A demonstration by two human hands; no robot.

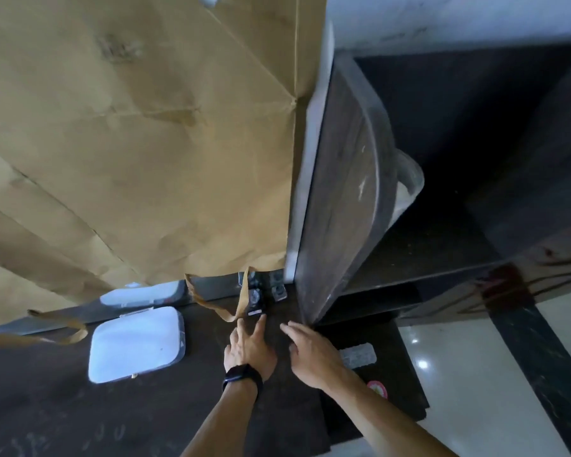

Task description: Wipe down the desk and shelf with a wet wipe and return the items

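Observation:
My left hand [249,347], with a black band on its wrist, lies flat on the dark desk [80,417], fingers spread and pointing at a small black device [255,300] by the back edge. My right hand [312,352] hovers open just to its right, close to the shelf's side panel [340,199]. Neither hand holds anything. A white closed case [136,344] rests on the desk to the left. A wet wipe pack [358,355] lies on a lower dark surface right of my right hand. The shelf compartment [442,159] is dark inside.
Brown paper [139,136] covers the wall behind the desk, torn strips hanging at its lower edge. A pale round container [407,183] sits in the shelf behind the panel. A red-and-white sticker [378,389] lies near the desk's right edge. Glossy floor [459,374] shows at the right.

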